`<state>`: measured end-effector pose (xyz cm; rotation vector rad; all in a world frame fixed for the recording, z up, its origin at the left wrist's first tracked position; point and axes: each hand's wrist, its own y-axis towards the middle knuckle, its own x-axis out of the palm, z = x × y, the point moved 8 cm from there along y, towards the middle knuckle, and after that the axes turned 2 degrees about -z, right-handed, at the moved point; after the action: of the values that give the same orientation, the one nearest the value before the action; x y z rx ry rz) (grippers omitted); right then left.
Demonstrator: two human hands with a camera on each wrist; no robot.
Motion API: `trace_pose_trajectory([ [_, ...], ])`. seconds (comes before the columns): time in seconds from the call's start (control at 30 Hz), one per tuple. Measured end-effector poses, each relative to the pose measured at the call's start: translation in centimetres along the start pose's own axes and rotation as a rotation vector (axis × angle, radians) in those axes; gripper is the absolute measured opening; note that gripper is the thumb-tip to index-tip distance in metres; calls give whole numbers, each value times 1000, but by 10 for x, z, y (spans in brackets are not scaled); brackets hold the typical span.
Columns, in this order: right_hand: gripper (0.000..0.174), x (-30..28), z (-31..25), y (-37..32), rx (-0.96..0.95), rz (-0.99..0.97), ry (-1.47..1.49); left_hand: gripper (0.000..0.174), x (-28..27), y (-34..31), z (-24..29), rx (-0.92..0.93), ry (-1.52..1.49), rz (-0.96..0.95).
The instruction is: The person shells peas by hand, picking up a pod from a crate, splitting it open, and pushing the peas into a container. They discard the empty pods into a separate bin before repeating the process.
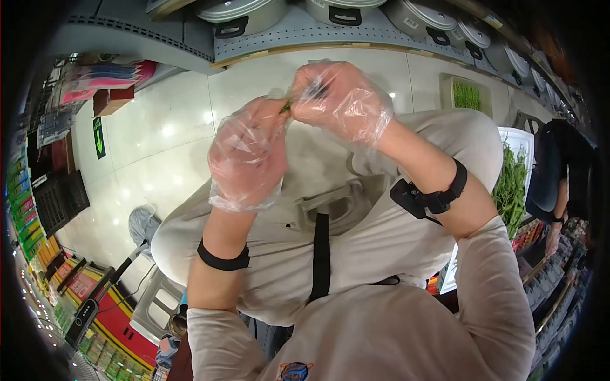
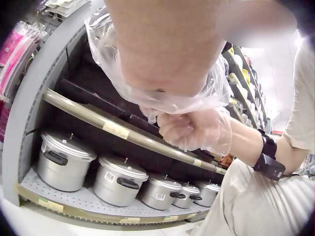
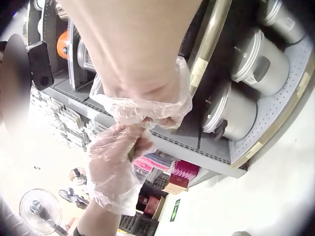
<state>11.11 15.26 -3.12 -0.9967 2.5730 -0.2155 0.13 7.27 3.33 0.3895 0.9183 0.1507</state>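
Observation:
Both hands wear clear plastic gloves and meet in front of the lap in the head view. A short bit of green stem [image 1: 285, 107] shows between their fingertips. My left hand [image 1: 248, 152] pinches it from the left, and the same green shows at its fingers in the right wrist view [image 3: 131, 154]. My right hand [image 1: 343, 101], fingers curled, grips at the other side of the stem. Most of the stem is hidden by the fingers. In the left wrist view the right hand [image 2: 197, 130] appears as a curled fist beyond the left wrist.
A container of short green pieces [image 1: 467, 95] stands on the floor beyond the right knee. Long leafy green stems [image 1: 510, 190] lie in a white tray [image 1: 522, 136] at the right. Pots [image 1: 244, 16] line the low shelf ahead. Another person [image 1: 559, 165] is at the far right.

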Motion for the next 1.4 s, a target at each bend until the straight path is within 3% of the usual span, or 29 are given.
trace_pose_trajectory([
  [0.1,21,0,4,-1,-36,-42,187,17,-5,2,7,82,-118,146],
  [0.17,7,15,-1,-3,-7,-209,752,17,-9,1,-9,-112,-282,203],
  [0.2,7,18,-5,-4,-16,-209,759,17,-11,3,-8,-106,-273,199],
  [0.27,13,18,-5,-5,44,-153,848,17,-7,1,-24,-346,-416,190],
  [0.5,19,14,-14,-4,-19,-128,717,14,-12,1,-30,-363,-413,149],
  [0.57,19,16,-16,-5,21,-98,703,19,3,-9,-45,-633,-841,153],
  [0.6,19,18,-15,-4,19,-105,702,19,2,-10,-46,-634,-837,159],
  [0.67,23,17,-9,-2,-17,-71,574,30,17,-12,-47,-706,-1280,130],
  [0.7,23,18,-9,-2,-22,-78,576,30,16,-12,-50,-705,-1274,136],
  [0.77,20,15,-9,-1,-23,-12,186,28,15,-10,-54,-707,-1534,188],
  [0.9,16,24,-1,-2,-31,-43,460,26,7,-4,-64,-652,-1729,232],
  [0.97,15,24,-9,-4,-27,-60,187,26,3,-2,-66,-643,-1791,255],
  [1.07,16,23,14,-2,39,-95,134,25,-8,2,-72,-631,-1862,309],
  [1.2,16,20,43,8,49,-255,384,24,-20,8,-70,-491,-1987,261],
  [1.3,4,-37,28,15,-103,-24,594,25,-20,6,-66,-501,-2019,228],
  [1.37,4,-84,22,-3,-73,110,826,27,-20,9,-57,-454,-2040,161],
  [1.4,5,-124,-16,-27,-230,281,335,28,-20,11,-52,-409,-2078,117],
])
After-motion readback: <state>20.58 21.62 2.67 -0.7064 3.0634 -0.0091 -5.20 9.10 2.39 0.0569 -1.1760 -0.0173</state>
